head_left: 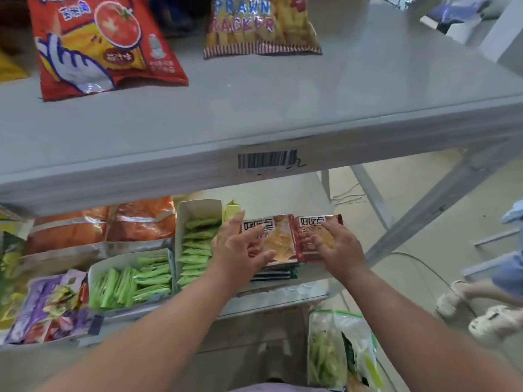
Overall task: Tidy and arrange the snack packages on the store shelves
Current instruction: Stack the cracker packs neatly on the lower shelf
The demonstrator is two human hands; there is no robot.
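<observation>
Two flat red snack packets lie side by side on a stack on the lower shelf (283,298). The left packet (278,239) sits under the spread fingers of my left hand (237,250), whose fingertips touch it. My right hand (336,247) rests its relaxed fingers on the right packet (311,224). Darker packets (274,274) show beneath them at the stack's front edge. Neither hand visibly curls round a packet.
White boxes of green sachets (198,244) (133,281) stand left of the stack, with orange bags (141,224) behind. The upper shelf (254,114) holds a red tomato chip bag (104,43) and a prawn cracker bag (254,26). A person's sandalled feet (481,315) stand at right.
</observation>
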